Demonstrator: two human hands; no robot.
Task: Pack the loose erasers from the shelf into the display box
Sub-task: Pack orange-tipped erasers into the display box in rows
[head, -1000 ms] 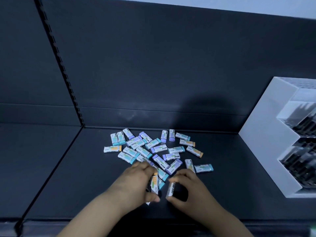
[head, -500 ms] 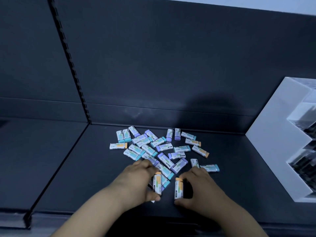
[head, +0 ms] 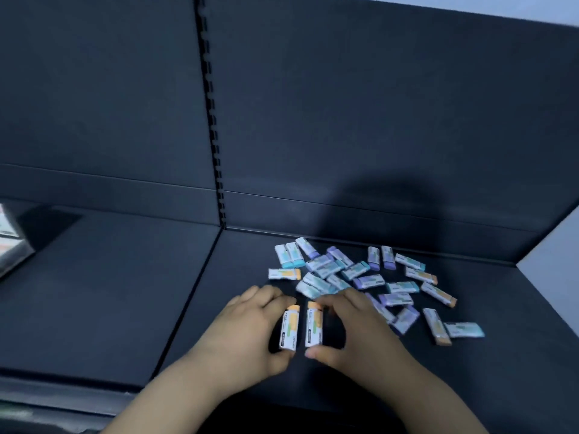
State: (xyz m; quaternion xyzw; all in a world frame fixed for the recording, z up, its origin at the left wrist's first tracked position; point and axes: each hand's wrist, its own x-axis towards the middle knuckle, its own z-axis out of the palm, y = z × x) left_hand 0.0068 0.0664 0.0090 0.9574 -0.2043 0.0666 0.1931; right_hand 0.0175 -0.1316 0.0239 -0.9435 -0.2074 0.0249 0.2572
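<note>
A: What is held in the left hand (head: 250,324)?

B: An orange-tipped eraser (head: 289,328) is pinched lengthwise, with the thumb at its near end and curled fingers at its orange end.

A: And in the right hand (head: 354,333)?

B: A second eraser (head: 314,327), also orange-tipped, is gripped the same way. The two are set parallel, just beside each other, with a narrow gap between.

A: Where is the rest found?

B: A pile (head: 360,277) is scattered on the dark shelf (head: 470,371), behind and right of the hands, near the back wall (head: 344,120). Teal, purple and orange ends are seen.
</note>
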